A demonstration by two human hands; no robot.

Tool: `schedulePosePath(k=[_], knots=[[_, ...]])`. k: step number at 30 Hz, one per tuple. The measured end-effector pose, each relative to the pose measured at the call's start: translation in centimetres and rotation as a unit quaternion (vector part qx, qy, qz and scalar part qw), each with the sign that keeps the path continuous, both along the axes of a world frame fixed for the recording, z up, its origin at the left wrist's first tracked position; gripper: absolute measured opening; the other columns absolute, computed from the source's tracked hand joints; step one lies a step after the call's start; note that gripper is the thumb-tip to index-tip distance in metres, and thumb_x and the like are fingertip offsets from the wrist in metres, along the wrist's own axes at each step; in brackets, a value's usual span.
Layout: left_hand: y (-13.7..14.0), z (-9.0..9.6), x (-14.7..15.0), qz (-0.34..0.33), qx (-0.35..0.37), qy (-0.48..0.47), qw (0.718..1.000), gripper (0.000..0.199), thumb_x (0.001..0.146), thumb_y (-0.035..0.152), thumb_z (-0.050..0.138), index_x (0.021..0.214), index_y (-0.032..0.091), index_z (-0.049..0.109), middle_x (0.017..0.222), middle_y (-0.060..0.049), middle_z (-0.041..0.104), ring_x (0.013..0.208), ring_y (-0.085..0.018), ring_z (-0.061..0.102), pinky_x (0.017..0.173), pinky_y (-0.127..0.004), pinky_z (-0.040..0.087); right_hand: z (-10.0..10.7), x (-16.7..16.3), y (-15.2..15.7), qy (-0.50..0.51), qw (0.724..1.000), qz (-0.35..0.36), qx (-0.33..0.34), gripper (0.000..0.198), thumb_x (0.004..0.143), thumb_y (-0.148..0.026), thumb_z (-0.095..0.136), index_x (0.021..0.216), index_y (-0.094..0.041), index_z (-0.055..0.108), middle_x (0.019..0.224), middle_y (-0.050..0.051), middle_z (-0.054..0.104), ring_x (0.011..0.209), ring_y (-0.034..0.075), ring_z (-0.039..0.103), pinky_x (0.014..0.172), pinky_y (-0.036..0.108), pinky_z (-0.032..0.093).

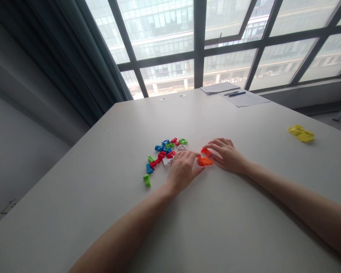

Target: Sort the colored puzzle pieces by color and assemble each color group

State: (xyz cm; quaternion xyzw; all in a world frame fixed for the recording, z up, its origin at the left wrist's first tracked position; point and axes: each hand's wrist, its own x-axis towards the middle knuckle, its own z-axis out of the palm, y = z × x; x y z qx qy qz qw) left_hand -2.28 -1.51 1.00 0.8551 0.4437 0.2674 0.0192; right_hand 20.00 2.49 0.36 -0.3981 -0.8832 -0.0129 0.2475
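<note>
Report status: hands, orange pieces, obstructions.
Left hand, right hand: at orange pieces. Orange pieces: between hands, on table. Mixed-color pieces crowd left hand.

The right hand (pixel 226 154) partly hides the farther orange piece (pixel 205 151), and the curtain (pixel 71 57) (dark blue) is cut off above

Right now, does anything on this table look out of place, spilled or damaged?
Nothing looks spilled or damaged. Only the yellow pieces stand out: they lie near the right edge of the table, well apart from the red, blue, green and white pieces, yet close together, so this may be deliberate.
</note>
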Motion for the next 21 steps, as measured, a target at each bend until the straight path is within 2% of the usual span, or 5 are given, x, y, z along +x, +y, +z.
schedulePosePath(k=[7,21], knots=[[0.04,0.02,0.04,-0.002,-0.002,0.005,1.000,0.032,0.084,0.037,0.069,0.110,0.021,0.058,0.106,-0.005,0.066,0.105,-0.024,0.059,0.094,-0.039,0.044,-0.13,0.08,0.20,0.034,0.999,0.018,-0.005,0.023,0.090,-0.019,0.048,0.109,-0.025,0.060,0.109,0.007,0.068,0.113,0.025,0.053,0.095,0.043,0.034],[0.05,0.02,0.11,-0.006,-0.001,0.000,1.000,0.036,0.081,0.035,0.072,0.111,0.021,0.056,0.107,-0.005,0.066,0.106,-0.025,0.059,0.093,-0.040,0.044,-0.08,0.07,0.17,0.066,0.997,0.039,-0.001,0.020,0.089,-0.020,0.052,0.106,-0.024,0.062,0.102,0.006,0.070,0.108,0.024,0.056,0.095,0.042,0.037]])
